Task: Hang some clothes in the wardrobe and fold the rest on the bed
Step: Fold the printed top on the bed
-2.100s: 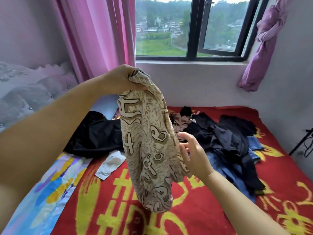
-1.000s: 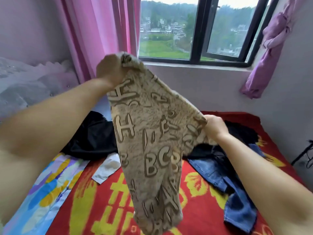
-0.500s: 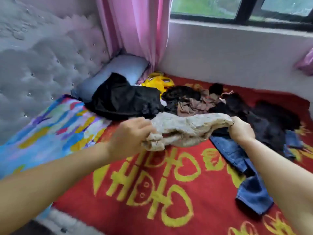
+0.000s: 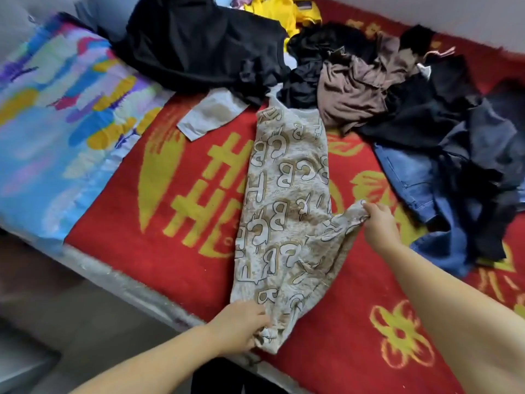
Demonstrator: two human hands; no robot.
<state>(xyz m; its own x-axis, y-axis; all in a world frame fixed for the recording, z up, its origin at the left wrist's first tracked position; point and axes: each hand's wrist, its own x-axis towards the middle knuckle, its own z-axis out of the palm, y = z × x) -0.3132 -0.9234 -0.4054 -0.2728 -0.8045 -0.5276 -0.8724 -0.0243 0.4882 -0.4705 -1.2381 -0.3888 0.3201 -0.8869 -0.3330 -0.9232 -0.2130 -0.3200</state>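
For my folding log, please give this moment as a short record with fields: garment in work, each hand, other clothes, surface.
garment: beige letter-print garment, laid out lengthwise on the bed
left hand: grips its near end at the bed edge
right hand: pinches its right side flap
other clothes: black garment, brown top, jeans, yellow item
surface: red blanket

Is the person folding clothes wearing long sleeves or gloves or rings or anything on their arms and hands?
No. The left hand and right hand are bare, with no gloves. Both forearms are bare as far as the picture shows, so no sleeves come into view. No watch or bracelet shows at either wrist, and no ring shows on the fingers that can be seen.
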